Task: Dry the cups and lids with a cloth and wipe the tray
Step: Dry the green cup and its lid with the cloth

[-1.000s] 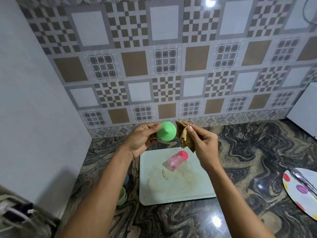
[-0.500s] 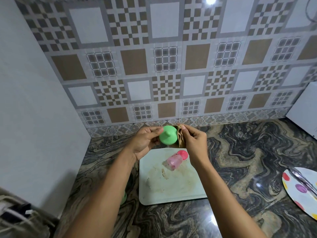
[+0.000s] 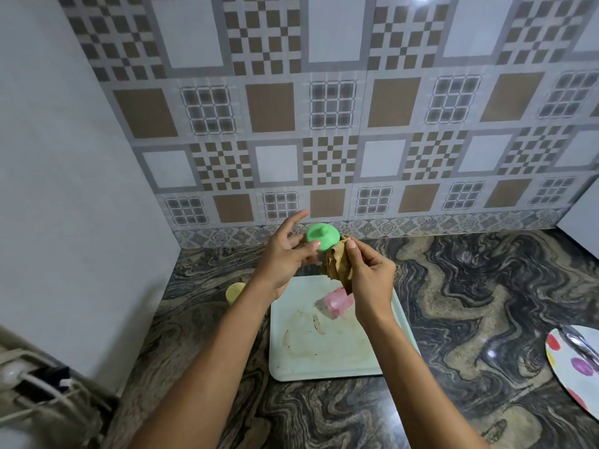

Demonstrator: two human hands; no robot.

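green lid (image 3: 322, 236) is held above the far edge of the tray (image 3: 324, 358), seated on the brown cloth (image 3: 337, 265). its knobbed top faces up, axis near upright with a slight tilt. left hand (image 3: 283, 257) has its fingers spread, thumb touching the lid's side. right hand (image 3: 369, 281) grips the bunched cloth. judged progress: drying under way. pink cup (image 3: 337, 304) lies on its side on the tray, which shows brown stains, unwiped.

Soft, dim overhead light glints on wall tiles (image 3: 327, 102) and glossy countertop (image 3: 470, 286); wide-angle edges curve.
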